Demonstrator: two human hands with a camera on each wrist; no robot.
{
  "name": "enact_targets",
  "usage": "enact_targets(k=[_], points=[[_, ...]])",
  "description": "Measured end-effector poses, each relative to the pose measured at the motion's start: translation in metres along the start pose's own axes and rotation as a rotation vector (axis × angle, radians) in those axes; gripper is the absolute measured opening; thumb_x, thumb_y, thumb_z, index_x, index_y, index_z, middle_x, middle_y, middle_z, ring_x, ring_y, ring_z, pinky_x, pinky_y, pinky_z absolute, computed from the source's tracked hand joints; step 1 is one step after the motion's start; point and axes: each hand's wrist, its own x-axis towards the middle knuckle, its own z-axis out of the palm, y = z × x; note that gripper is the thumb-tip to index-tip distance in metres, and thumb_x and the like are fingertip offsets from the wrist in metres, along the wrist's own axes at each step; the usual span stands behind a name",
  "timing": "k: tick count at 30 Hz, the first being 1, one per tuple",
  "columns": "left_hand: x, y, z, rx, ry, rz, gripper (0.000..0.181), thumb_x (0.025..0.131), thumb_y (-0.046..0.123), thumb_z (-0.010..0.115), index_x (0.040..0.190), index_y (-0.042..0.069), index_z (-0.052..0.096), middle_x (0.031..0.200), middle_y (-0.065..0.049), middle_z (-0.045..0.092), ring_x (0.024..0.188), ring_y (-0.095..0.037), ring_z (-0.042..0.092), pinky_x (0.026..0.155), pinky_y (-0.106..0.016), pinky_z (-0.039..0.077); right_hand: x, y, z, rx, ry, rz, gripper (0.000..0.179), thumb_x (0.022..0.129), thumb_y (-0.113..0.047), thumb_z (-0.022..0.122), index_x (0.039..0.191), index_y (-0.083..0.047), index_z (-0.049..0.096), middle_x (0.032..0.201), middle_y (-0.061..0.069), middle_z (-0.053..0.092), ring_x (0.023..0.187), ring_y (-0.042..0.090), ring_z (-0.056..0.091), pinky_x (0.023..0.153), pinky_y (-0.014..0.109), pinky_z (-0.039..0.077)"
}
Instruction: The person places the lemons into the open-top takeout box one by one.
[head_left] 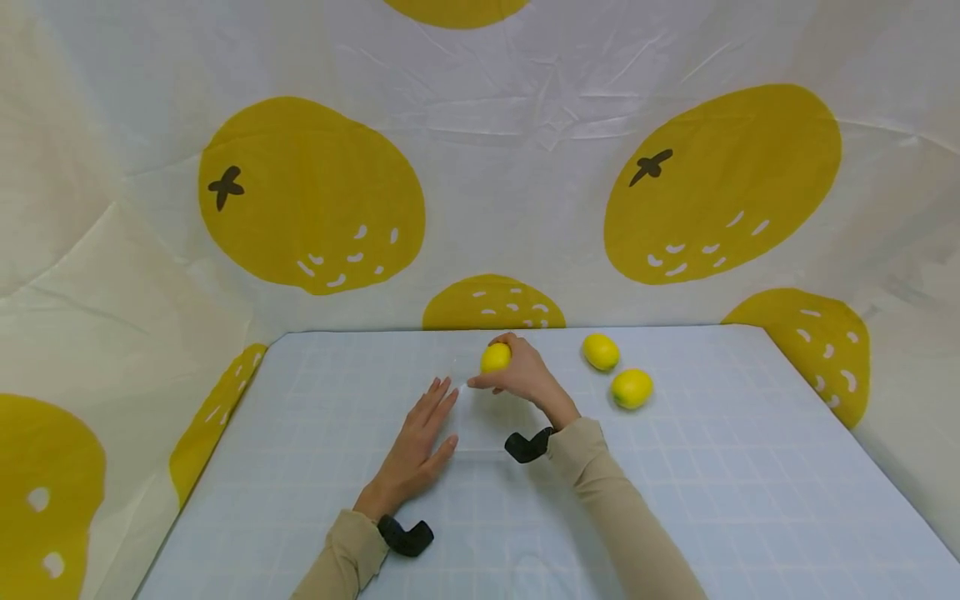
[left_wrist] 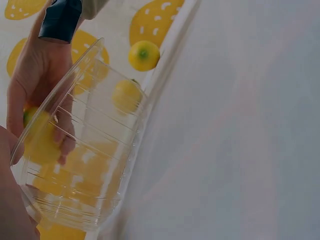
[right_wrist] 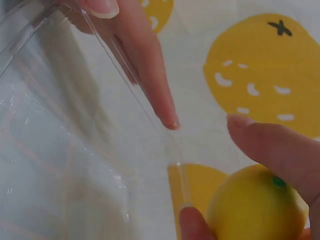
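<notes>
My right hand (head_left: 525,371) grips a yellow lemon (head_left: 495,357), with fingers and thumb curled around it. Between my hands stands a clear plastic container (left_wrist: 80,217), which barely shows in the head view. In the left wrist view, the held lemon (left_wrist: 42,137) appears by the container's rim, partly behind the clear wall. My left hand (head_left: 416,442) lies along the container's left side with its fingers nearly straight. Seen from the right wrist, a finger (right_wrist: 150,75) of that hand runs along the clear rim. The held lemon (right_wrist: 255,205) has a green spot at its end.
Two more lemons, one farther back (head_left: 601,352) and one nearer (head_left: 632,389), lie on the table to the right of my right hand. A pale checked cloth (head_left: 750,500) covers the table. Behind it hangs a white curtain (head_left: 517,192) printed with large yellow fruits.
</notes>
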Motion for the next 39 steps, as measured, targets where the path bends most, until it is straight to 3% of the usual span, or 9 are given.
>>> enact_targets(k=[4,8,17,21,26,29,32,35,39], points=[[0.0,0.0,0.0,-0.004,-0.005,-0.005,0.061,0.098,0.027,0.049,0.154,0.005,0.035,0.161,-0.016,0.028,0.148,-0.037,0.021,0.115,-0.06,0.022,0.003,0.001,0.011,-0.124,-0.038,0.002,0.074,0.068,-0.03,0.091,0.126,-0.004,0.052,0.114,0.013,0.056,0.086,0.023,0.063,0.075,0.035,0.057],[0.0,0.0,-0.001,-0.018,0.004,0.004,0.062,0.098,0.026,0.049,0.153,0.003,0.034,0.16,-0.017,0.028,0.148,-0.037,0.021,0.115,-0.06,0.022,0.005,0.001,0.019,-0.206,-0.039,-0.019,0.059,0.073,-0.024,0.086,0.119,-0.001,0.059,0.111,0.015,0.062,0.094,0.026,0.059,0.081,0.039,0.055],[0.0,0.001,-0.002,-0.077,-0.042,-0.037,0.064,0.098,0.024,0.05,0.155,0.005,0.029,0.163,-0.013,0.022,0.151,-0.033,0.014,0.122,-0.044,0.011,0.005,0.002,0.024,-0.215,-0.062,-0.051,0.039,0.088,-0.016,0.07,0.12,0.006,0.062,0.097,0.017,0.068,0.066,0.016,0.063,0.068,0.031,0.054],[0.0,0.001,-0.002,-0.077,-0.054,-0.037,0.065,0.097,0.023,0.051,0.156,0.005,0.029,0.163,-0.013,0.022,0.151,-0.033,0.014,0.123,-0.043,0.01,0.006,0.002,0.027,-0.26,-0.055,-0.05,0.022,0.096,-0.016,0.057,0.098,0.004,0.067,0.071,0.008,0.065,0.058,0.015,0.054,0.056,0.024,0.044],[0.0,0.0,-0.002,-0.09,-0.041,0.005,0.064,0.096,0.021,0.05,0.154,0.001,0.03,0.162,-0.017,0.023,0.149,-0.038,0.017,0.123,-0.045,0.01,0.005,0.001,0.031,-0.251,-0.034,0.028,0.029,0.097,-0.013,0.046,0.076,-0.001,0.063,0.059,0.005,0.057,0.054,0.017,0.047,0.053,0.024,0.038],[0.0,0.0,-0.002,-0.101,-0.03,0.026,0.063,0.097,0.021,0.05,0.154,-0.001,0.03,0.161,-0.019,0.024,0.148,-0.04,0.018,0.122,-0.047,0.011,0.004,0.0,0.031,-0.256,-0.031,0.053,0.031,0.097,-0.012,0.045,0.081,0.002,0.068,0.062,0.008,0.06,0.056,0.019,0.05,0.056,0.028,0.043],[0.0,0.001,-0.002,-0.097,-0.033,0.025,0.063,0.098,0.022,0.049,0.154,-0.001,0.03,0.161,-0.019,0.024,0.148,-0.039,0.018,0.12,-0.053,0.014,0.003,0.0,0.032,-0.244,-0.034,0.075,0.032,0.096,-0.013,0.047,0.106,0.009,0.068,0.079,0.013,0.067,0.064,0.021,0.059,0.07,0.035,0.052],[0.001,0.002,-0.002,-0.082,-0.048,0.008,0.064,0.098,0.022,0.05,0.154,0.001,0.029,0.162,-0.018,0.022,0.149,-0.037,0.017,0.118,-0.057,0.017,0.003,0.0,0.033,-0.227,-0.042,0.099,0.043,0.094,-0.017,0.051,0.129,0.008,0.057,0.11,0.02,0.066,0.086,0.026,0.064,0.088,0.044,0.052],[0.001,0.003,-0.002,-0.063,-0.076,-0.02,0.065,0.098,0.024,0.05,0.156,0.003,0.027,0.163,-0.015,0.02,0.151,-0.033,0.014,0.12,-0.052,0.014,0.002,0.001,0.034,-0.227,-0.054,0.115,0.052,0.092,-0.023,0.056,0.136,0.004,0.051,0.135,0.023,0.054,0.112,0.033,0.056,0.098,0.05,0.047]])
